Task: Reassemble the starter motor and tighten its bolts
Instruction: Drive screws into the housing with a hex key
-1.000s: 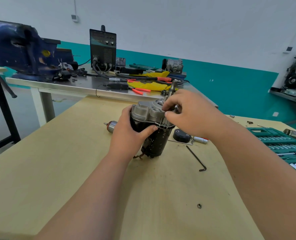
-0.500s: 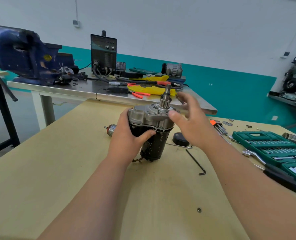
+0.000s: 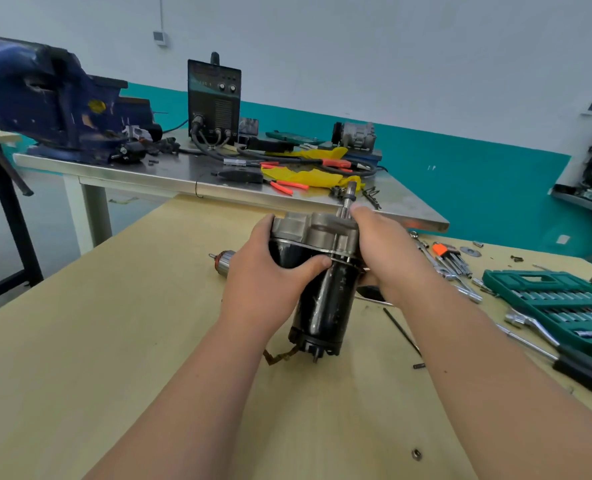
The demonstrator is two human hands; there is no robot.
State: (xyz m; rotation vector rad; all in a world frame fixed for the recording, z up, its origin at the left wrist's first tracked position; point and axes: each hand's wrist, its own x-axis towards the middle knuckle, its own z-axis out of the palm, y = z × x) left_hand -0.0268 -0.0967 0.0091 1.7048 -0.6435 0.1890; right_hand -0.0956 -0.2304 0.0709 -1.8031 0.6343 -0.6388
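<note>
The starter motor (image 3: 325, 303) has a black cylindrical body, a grey cast housing on top and a splined shaft sticking up. It is lifted and tilted above the wooden table (image 3: 80, 341). My left hand (image 3: 267, 275) grips its left side, thumb across the black body. My right hand (image 3: 388, 251) grips its right side, fingers over the grey housing beside the shaft. A copper-wound armature (image 3: 222, 258) lies just behind my left hand. A small nut (image 3: 416, 454) lies on the table near me.
A green socket set case (image 3: 564, 306) with a ratchet (image 3: 530, 323) sits at the right. Hex keys (image 3: 450, 254) and an Allen key (image 3: 402, 330) lie beside the motor. Behind is a steel bench (image 3: 149, 171) with a blue vise (image 3: 45, 102), a welder box (image 3: 214, 98) and red pliers (image 3: 284, 185).
My right hand came off the top of the shaft and now grips the motor's right side. The motor has been lifted and tilted toward me.
</note>
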